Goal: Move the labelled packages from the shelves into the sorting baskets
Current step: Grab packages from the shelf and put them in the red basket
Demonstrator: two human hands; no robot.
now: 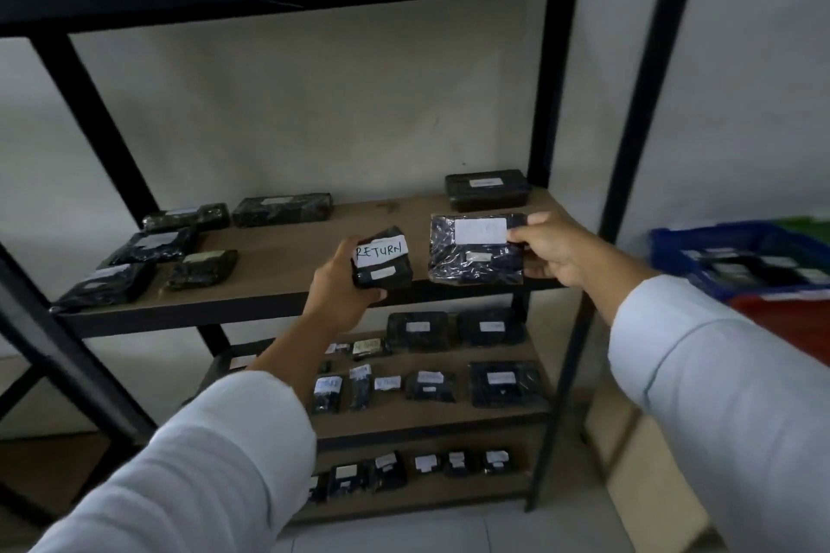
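My left hand (337, 287) grips a small black package (382, 261) whose white label reads RETURN, held just above the front edge of the wooden shelf (287, 256). My right hand (553, 248) holds a larger flat black package (476, 251) with a white label by its right edge, tilted up over the shelf's right end. Several more black labelled packages lie on this shelf, among them a black box (487, 189) at the back right. A blue basket (741, 258) at the right edge holds several packages.
Two lower shelves (431, 418) carry several small labelled packages. Black metal uprights (640, 112) frame the rack. A red basket (790, 319) sits under the blue one, a green one behind it. A cardboard sheet leans at the lower right. A white wall stands behind.
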